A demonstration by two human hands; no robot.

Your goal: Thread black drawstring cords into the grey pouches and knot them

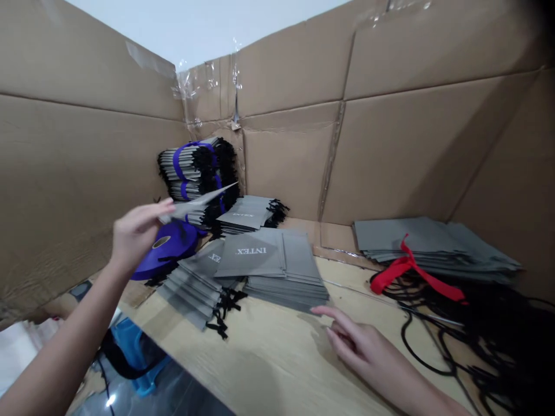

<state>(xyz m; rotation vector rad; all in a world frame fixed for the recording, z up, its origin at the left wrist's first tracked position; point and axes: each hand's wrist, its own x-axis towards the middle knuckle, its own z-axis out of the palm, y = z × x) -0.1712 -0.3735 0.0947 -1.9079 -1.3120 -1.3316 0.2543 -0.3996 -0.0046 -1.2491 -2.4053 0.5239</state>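
My left hand (141,231) is raised above the purple ribbon roll (173,245), its fingers closed on a thin grey pouch (202,201) seen nearly edge-on. A pile of grey pouches printed INTEX (251,252) lies at the middle of the table. At the near right corner of that pile is my right hand (347,335), index finger stretched out and fingers apart, holding nothing. Left of the pile, grey pouches with black cord ends (193,292) lie fanned out and overlapping.
Bundles tied with purple ribbon (186,164) stand in the back corner, beside another pouch stack (249,212). Grey pieces (411,240), a red ribbon (407,268) and black cords (477,346) lie at right. Cardboard walls (286,156) enclose the table; a blue stool (130,346) stands below left.
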